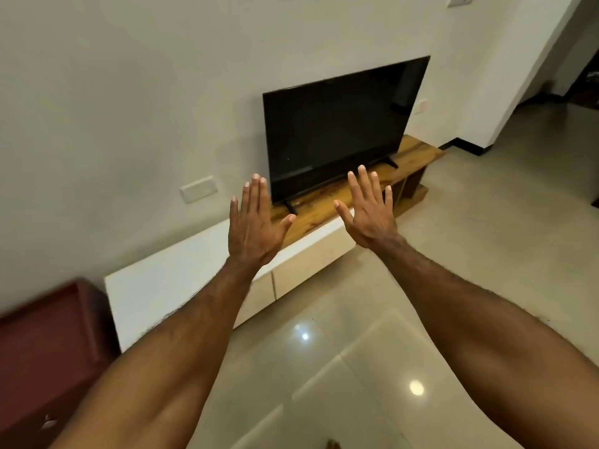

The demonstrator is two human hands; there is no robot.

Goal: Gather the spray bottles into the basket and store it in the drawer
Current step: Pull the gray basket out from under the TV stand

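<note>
Both my arms are stretched out in front of me at chest height. My left hand (254, 222) is flat with fingers up and apart, holding nothing. My right hand (369, 212) is raised the same way, fingers spread, empty. Behind them runs a low white cabinet (168, 280) with beige drawer fronts (301, 273) that are shut. No spray bottle and no basket are in view.
A black television (340, 124) stands on a wooden stand (418, 150) against the white wall. A dark red cabinet (42, 351) is at the lower left. Glossy beige floor tiles (356, 367) spread below. A doorway opens at the far right.
</note>
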